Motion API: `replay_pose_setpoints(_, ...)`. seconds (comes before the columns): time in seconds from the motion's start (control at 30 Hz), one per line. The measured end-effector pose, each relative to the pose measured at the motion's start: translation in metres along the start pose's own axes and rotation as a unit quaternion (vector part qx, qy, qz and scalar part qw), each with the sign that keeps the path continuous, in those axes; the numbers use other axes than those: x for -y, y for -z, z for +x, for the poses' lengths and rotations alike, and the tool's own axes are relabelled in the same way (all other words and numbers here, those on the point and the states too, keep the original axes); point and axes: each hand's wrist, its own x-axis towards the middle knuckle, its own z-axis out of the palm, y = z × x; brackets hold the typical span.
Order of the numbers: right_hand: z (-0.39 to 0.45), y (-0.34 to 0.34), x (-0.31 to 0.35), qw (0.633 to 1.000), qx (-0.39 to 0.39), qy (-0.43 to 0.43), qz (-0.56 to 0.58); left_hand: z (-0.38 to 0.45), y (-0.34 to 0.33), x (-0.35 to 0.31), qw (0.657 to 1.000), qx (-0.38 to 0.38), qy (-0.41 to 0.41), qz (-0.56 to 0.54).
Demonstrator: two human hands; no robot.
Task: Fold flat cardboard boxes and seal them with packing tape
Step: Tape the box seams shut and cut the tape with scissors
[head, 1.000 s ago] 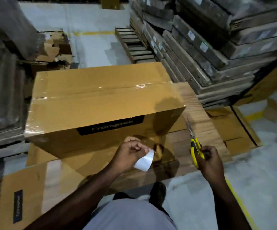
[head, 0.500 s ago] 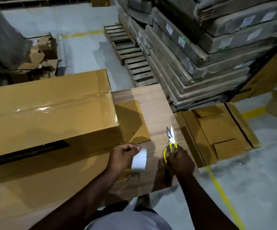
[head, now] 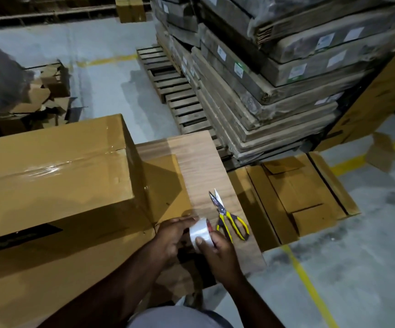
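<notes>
A large brown cardboard box point(head: 56, 176) stands at the left, its top seam covered with shiny clear tape. Close in front of me, both hands hold a roll of clear packing tape point(head: 200, 233). My left hand point(head: 174, 235) grips the roll from the left. My right hand point(head: 217, 254) grips it from the right, thumb lying on the tape's outer face. Yellow-handled scissors point(head: 227, 217) lie loose on the wooden board point(head: 201, 166), just right of the roll, blades slightly apart and pointing away from me.
Flat cardboard sheets point(head: 296, 197) lie on the floor to the right of the board. Behind them rises a tall stack of wrapped flat packs point(head: 274, 74) beside wooden pallets point(head: 175, 91). Cardboard scraps point(head: 47, 95) fill a crate at the far left. Yellow lines point(head: 303, 273) mark the grey floor.
My right hand has laid the scissors down on the board and moved left onto the tape roll, which my left hand held alone before. The view has swung right.
</notes>
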Motion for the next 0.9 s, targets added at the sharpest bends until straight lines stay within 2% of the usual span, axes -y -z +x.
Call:
replay_pose_setpoints(0.1,0.001,0.006,-0.001,0.998,0.016,-0.016,0.054,0.005,0.006,-0.001,0.997,0.069,0.015,0.033)
replay_pose_setpoints(0.17,0.001,0.008,-0.005,0.997,0.023,-0.015,0.073,0.010,0.015,-0.001,0.994,0.085,0.002,0.071)
replay_pose_setpoints(0.23,0.001,0.007,-0.008,0.998,0.024,-0.004,0.052,0.015,0.020,0.000,0.985,0.070,-0.034,0.151)
replay_pose_setpoints(0.33,0.002,0.001,-0.011,1.000,-0.004,-0.016,0.022,0.023,0.016,0.004,0.966,-0.003,-0.114,0.231)
replay_pose_setpoints(0.57,0.010,-0.013,-0.026,0.990,-0.078,-0.114,-0.038,0.045,-0.002,0.021,0.957,-0.086,-0.202,0.190)
replay_pose_setpoints(0.7,0.003,-0.013,-0.031,0.983,-0.061,-0.173,-0.031,0.069,0.003,0.034,0.936,-0.128,-0.220,0.244)
replay_pose_setpoints(0.8,-0.008,-0.016,-0.043,0.978,-0.034,-0.204,0.002,0.086,0.019,0.046,0.924,-0.114,-0.226,0.288)
replay_pose_setpoints(0.9,-0.011,-0.018,-0.055,0.977,-0.035,-0.211,0.003,0.086,0.024,0.057,0.870,-0.088,-0.267,0.405)
